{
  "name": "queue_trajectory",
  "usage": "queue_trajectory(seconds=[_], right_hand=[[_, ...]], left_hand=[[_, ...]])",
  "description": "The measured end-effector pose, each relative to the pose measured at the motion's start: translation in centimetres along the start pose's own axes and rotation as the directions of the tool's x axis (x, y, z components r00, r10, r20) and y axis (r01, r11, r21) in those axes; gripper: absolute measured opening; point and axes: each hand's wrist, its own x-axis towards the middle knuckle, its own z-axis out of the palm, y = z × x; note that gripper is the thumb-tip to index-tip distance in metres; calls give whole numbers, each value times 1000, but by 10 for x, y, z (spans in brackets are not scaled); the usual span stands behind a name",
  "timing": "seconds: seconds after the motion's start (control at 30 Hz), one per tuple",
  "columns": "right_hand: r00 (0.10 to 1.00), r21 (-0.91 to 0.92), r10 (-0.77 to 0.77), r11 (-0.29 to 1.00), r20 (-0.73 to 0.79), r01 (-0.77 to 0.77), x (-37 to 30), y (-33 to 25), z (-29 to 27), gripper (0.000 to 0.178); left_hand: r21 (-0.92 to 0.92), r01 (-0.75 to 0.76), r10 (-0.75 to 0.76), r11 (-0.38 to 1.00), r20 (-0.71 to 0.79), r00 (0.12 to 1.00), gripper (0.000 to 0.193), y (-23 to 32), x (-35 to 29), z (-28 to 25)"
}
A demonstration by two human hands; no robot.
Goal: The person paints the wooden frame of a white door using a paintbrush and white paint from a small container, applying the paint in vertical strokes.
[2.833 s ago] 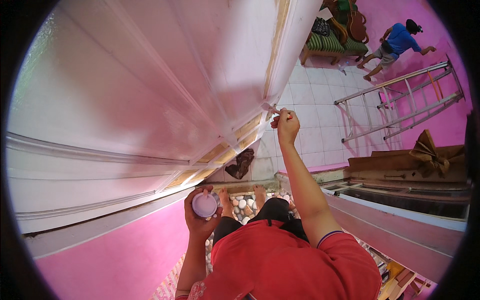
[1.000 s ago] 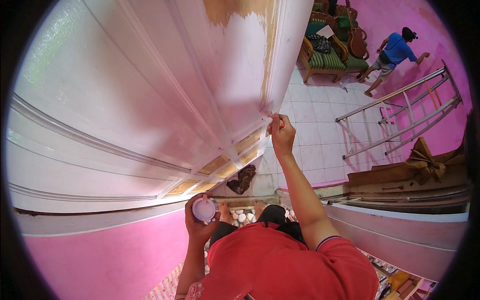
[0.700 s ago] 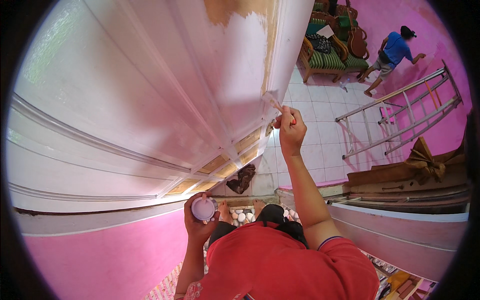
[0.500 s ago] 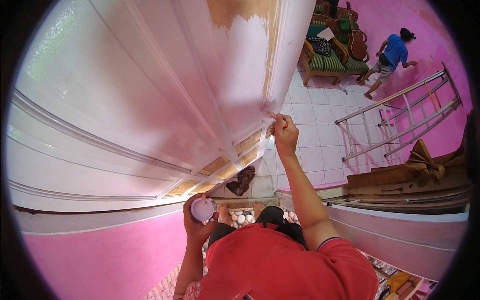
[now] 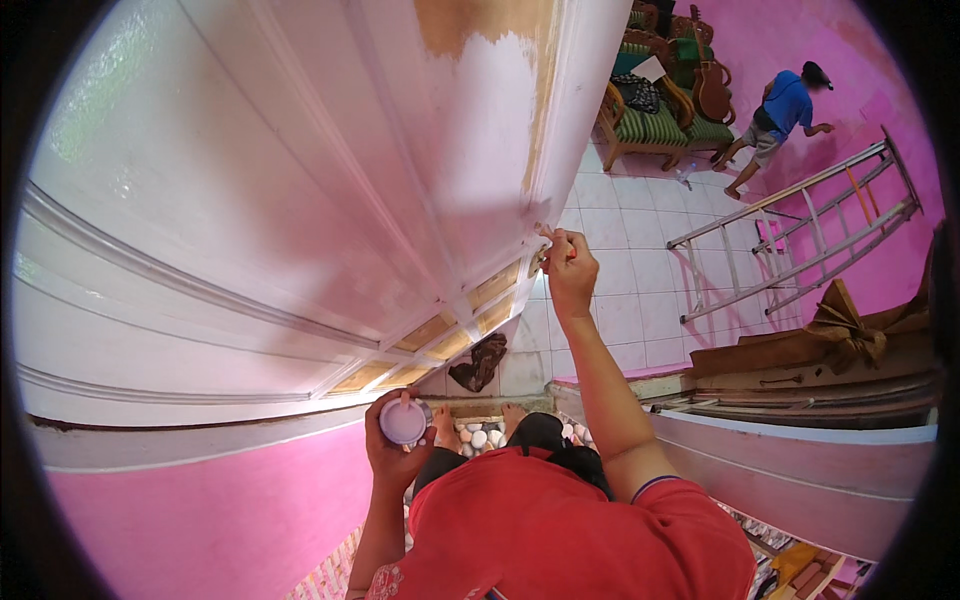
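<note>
My left hand (image 5: pixel 388 452) is wrapped round a small open can (image 5: pixel 403 425) of pale paint, held low beside the door's lower panels. A tall panelled door (image 5: pixel 300 180), mostly painted white, fills the left and middle. Bare tan wood (image 5: pixel 480 28) shows on its upper panel and in several small lower panels. My right hand (image 5: pixel 572 280) is closed round a small paintbrush (image 5: pixel 544 233). The brush tip meets the door's right edge, close to the metal door handle (image 5: pixel 538 262), which the hand partly hides.
A metal ladder (image 5: pixel 800 225) leans at the right. Beyond it, a person in a blue shirt (image 5: pixel 790 105) faces the pink wall. Green-striped chairs (image 5: pixel 650 125) hold a guitar (image 5: pixel 712 92). A dark crumpled bag (image 5: pixel 478 363) lies on the tiles by the door.
My right hand and the brush have shifted very slightly along the door's edge. The left hand keeps the can in place. The person at the far wall has moved a little.
</note>
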Motion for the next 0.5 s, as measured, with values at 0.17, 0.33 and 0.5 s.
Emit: queue_trajectory(seconds=[0.17, 0.33, 0.5], right_hand=[[997, 6, -66, 998, 29, 66, 13, -27, 13, 26], [998, 272, -54, 960, -44, 64, 11, -66, 3, 23], [997, 137, 76, 988, -7, -75, 0, -25, -17, 29]], left_hand=[[-19, 6, -6, 1000, 3, 1000, 70, 4, 1, 0], [4, 16, -16, 1000, -15, 1000, 70, 1, -1, -1], [-10, 9, -9, 1000, -26, 1000, 69, 5, 0, 3]])
